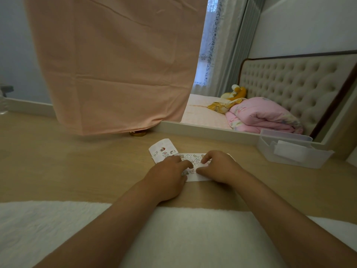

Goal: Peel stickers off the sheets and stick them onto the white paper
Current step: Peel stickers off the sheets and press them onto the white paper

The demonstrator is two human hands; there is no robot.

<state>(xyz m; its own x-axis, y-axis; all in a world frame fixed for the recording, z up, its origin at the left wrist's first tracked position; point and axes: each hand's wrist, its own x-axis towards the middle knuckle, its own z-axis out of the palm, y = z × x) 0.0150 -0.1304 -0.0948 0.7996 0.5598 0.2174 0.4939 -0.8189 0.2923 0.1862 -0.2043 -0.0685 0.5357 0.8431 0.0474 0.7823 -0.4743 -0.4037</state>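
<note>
Pressing down at the centre of the frame, the left hand (170, 176) is resting loosely bent fingers on a white paper (195, 177) dotted with small stickers, gripping nothing. The right hand (220, 169) is arching thumb and forefinger onto the same paper; whether they are pinching a sticker cannot be told. Both hands are hiding much of the paper. A curled sticker sheet (163, 149) is lying just to its upper left.

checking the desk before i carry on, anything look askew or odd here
The far sticker sheet lies skewed to the stickered paper beside it, its far edge curling off the desk. Nothing looks spilled or torn.
</note>
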